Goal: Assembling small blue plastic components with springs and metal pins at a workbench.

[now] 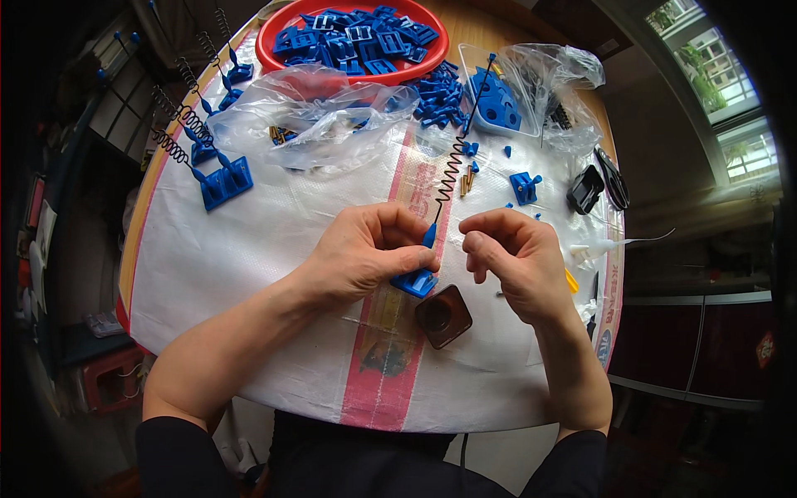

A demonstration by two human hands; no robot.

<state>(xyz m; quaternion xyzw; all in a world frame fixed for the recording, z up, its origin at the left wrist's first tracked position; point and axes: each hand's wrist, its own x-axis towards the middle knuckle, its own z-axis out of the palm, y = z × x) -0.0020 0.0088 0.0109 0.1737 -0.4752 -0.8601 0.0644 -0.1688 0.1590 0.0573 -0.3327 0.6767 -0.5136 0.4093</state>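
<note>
My left hand (pixel 374 249) holds the blue stand (pixel 415 283) in a narrow grip, thumb and forefinger closed about the blue stem (pixel 429 237), with the foot showing just below my thumb. The stand is in front of me, above the striped part of the white sheet (pixel 249 249) that covers the bench, near the dark brown block (pixel 442 317). From the top of the stem the black coil (pixel 450 170) runs up and away to its blue tip (pixel 491 57).

My right hand (pixel 521 259) is just beside, apart from the stem, its thumb and forefinger drawn close together (whether anything tiny sits between them, I cannot tell).

I judge the step in hand to be work at the joint where wire meets stem. To do it well, I would pinch low and firmly on the stem, so that any twist or push goes into my left fingers and not into the springy coil. I would bring the right fingertips in close to the joint and press along the line of the wire; pushing sideways could bend it. The long coil will likely sway, so small, slow moves suit it, with its far end clear of the brass pieces (pixel 467 181).
</note>
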